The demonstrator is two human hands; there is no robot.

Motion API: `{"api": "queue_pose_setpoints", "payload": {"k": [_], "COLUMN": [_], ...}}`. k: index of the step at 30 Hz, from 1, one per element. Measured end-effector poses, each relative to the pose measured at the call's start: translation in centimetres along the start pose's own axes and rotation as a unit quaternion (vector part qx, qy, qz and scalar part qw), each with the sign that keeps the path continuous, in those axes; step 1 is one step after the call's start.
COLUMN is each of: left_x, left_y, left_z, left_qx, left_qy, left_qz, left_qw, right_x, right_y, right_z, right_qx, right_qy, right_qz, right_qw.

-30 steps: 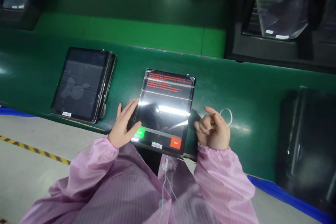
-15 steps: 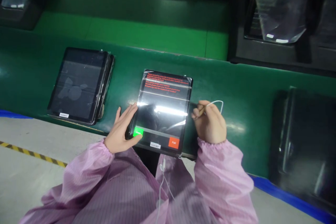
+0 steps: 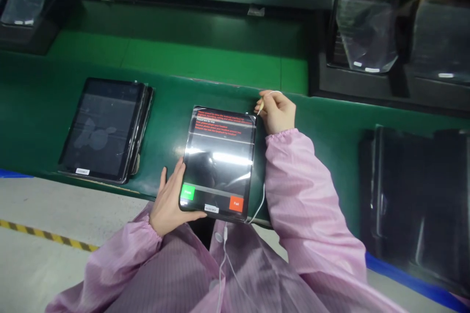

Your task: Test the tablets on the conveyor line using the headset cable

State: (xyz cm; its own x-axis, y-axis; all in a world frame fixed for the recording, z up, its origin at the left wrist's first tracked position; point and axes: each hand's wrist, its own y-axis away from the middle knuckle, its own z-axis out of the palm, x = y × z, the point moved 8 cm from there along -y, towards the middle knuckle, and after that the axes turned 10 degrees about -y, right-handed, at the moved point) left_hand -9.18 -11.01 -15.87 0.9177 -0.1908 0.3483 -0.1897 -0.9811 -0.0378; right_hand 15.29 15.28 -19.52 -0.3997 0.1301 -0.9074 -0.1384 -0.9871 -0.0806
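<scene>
A black tablet point(image 3: 220, 171) lies on the green bench before me, its screen lit with red text at the top, a green button at lower left and a red "Fail" button at lower right. My left hand point(image 3: 171, 200) rests with fingers spread along its lower left edge, thumb at the bottom edge. Pinched in my right hand point(image 3: 278, 110) is a headphone plug point(image 3: 261, 106) with a yellowish sleeve, its tip at the tablet's top right corner. Whether the tip is inside a socket I cannot tell. A white earphone cable point(image 3: 263, 200) runs down past the tablet to my chest.
To the left sits a stack of tablets point(image 3: 103, 129) with a dark screen on top. More dark tablets point(image 3: 422, 195) are at the right. Beyond the bench, film-covered tablets point(image 3: 363, 34) lie on a black carrier over the green surface point(image 3: 205, 54).
My right hand has moved up from beside the tablet's right edge to its top right corner, bringing the plug along. The left hand stays at the lower left, its thumb now at the bottom edge.
</scene>
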Motion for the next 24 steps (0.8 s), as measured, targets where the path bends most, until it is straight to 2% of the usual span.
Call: {"api": "queue_pose_setpoints", "payload": {"k": [6, 9, 12, 15, 18, 24], "left_x": [0.2, 0.4, 0.5, 0.5, 0.5, 0.4], "left_y": [-0.1, 0.2, 0.6, 1.1, 1.5, 1.7], "left_z": [-0.4, -0.4, -0.2, 0.0, 0.3, 0.6], "left_qx": [0.025, 0.044, 0.063, 0.079, 0.088, 0.098], "left_qy": [-0.023, -0.034, -0.04, -0.04, -0.038, -0.025], "left_qz": [0.001, 0.002, 0.004, 0.001, -0.003, 0.002], "left_qw": [0.999, 0.998, 0.997, 0.996, 0.995, 0.995], "right_x": [-0.3, -0.7, -1.7, -2.5, -2.8, -3.0], "right_y": [0.3, 0.8, 1.8, 2.8, 3.2, 3.3], "right_z": [0.8, 1.6, 2.0, 2.0, 2.0, 1.8], "right_qx": [-0.056, -0.062, 0.0, 0.067, 0.083, 0.094], "right_qy": [0.075, 0.168, 0.291, 0.373, 0.424, 0.458], "right_qz": [-0.037, -0.052, -0.08, -0.075, -0.057, -0.028], "right_qw": [0.995, 0.982, 0.953, 0.922, 0.9, 0.884]}}
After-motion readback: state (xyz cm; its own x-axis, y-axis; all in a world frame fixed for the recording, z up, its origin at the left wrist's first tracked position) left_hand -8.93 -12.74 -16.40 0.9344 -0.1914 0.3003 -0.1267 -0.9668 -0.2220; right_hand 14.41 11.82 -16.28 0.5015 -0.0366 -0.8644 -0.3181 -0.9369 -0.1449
